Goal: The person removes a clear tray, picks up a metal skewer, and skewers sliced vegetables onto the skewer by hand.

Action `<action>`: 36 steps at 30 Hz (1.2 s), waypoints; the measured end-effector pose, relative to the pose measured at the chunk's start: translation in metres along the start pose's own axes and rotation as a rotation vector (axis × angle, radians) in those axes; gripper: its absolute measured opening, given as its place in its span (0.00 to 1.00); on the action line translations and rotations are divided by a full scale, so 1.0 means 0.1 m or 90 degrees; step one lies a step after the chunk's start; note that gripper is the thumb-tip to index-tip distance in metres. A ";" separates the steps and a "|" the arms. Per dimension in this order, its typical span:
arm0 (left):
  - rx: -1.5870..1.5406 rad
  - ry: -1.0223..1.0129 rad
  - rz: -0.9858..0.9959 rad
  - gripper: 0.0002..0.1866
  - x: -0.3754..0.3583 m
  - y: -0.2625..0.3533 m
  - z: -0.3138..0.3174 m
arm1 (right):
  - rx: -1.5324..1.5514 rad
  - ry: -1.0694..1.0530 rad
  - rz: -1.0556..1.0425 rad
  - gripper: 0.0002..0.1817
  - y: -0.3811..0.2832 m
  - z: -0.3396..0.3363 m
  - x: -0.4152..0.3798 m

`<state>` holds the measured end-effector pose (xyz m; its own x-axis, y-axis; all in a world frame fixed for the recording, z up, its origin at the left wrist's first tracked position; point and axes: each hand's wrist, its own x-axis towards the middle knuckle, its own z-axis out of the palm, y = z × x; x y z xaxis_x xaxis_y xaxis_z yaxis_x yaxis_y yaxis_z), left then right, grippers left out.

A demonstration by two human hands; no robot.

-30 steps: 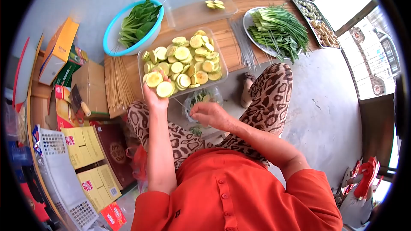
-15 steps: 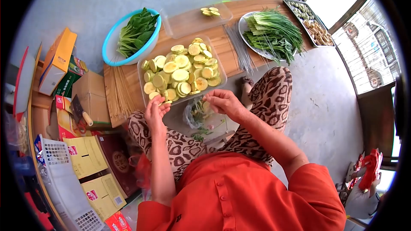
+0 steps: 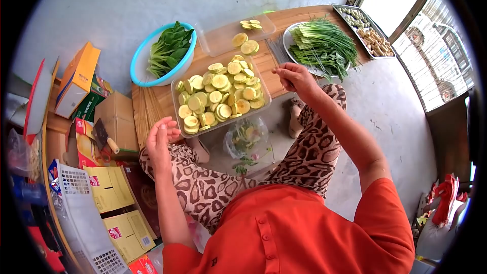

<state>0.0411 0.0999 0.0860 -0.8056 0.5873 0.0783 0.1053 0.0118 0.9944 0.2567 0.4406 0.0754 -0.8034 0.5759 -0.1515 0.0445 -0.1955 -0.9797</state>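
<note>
Right hand (image 3: 300, 79) moved outward, pinching, object unclear | left hand (image 3: 160, 141) spread | tub (image 3: 230, 121): squash slices (image 3: 215, 96)

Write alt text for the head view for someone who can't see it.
A person's right hand is pinched near a wooden table, apparently holding two skewered vegetable slices. The open left hand is beside a clear tub piled with more slices; leafy greens sit in a blue-rimmed basin.

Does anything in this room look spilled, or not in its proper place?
Perhaps: green scraps lie by the plastic bag, apparently outside it, as if spilled. A knife sits among boxes at the picture's left, which seems an odd place.
</note>
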 end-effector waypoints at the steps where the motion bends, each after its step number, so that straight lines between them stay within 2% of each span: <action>1: -0.004 -0.002 -0.004 0.15 0.13 0.00 -0.01 | -0.003 0.003 0.004 0.10 0.01 -0.05 0.10; 3: 0.031 -0.064 0.037 0.15 0.39 0.00 0.01 | 0.020 0.010 -0.024 0.10 0.03 -0.14 0.31; 9: 0.009 -0.088 0.027 0.14 1.13 -0.39 0.10 | 0.068 0.052 0.026 0.10 0.10 -0.39 1.06; 11: 0.107 -0.039 0.002 0.13 1.19 -0.47 0.13 | 0.072 0.063 0.044 0.10 0.09 -0.45 1.28; 13: 0.119 -0.037 0.025 0.13 1.16 -0.47 0.18 | 0.080 0.089 0.062 0.10 0.10 -0.50 1.56; 17: 0.142 -0.050 0.033 0.10 1.14 -0.45 0.34 | 0.128 0.114 0.109 0.09 0.17 -0.64 2.25; 19: 0.278 -0.103 0.126 0.09 1.10 -0.36 0.42 | 0.166 0.159 0.145 0.09 0.25 -0.63 2.54; 21: 0.280 -0.110 0.119 0.08 1.09 -0.34 0.48 | 0.146 0.177 0.157 0.09 0.42 -0.72 2.75; 23: 0.291 -0.123 0.133 0.08 1.08 -0.36 0.50 | 0.108 0.277 0.158 0.10 0.53 -0.69 2.80; 29: 0.292 -0.153 0.127 0.08 1.05 -0.32 0.53 | 0.063 0.253 0.083 0.13 0.79 -0.75 2.47; 36: 0.291 -0.160 0.163 0.08 0.91 -0.36 0.58 | 0.014 0.214 0.103 0.11 0.76 -0.77 2.12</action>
<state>-0.0024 0.2004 0.0530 -0.5643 0.7908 0.2371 0.5639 0.1595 0.8103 0.1352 0.6090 -0.0416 -0.5472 0.7637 -0.3424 0.1397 -0.3200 -0.9370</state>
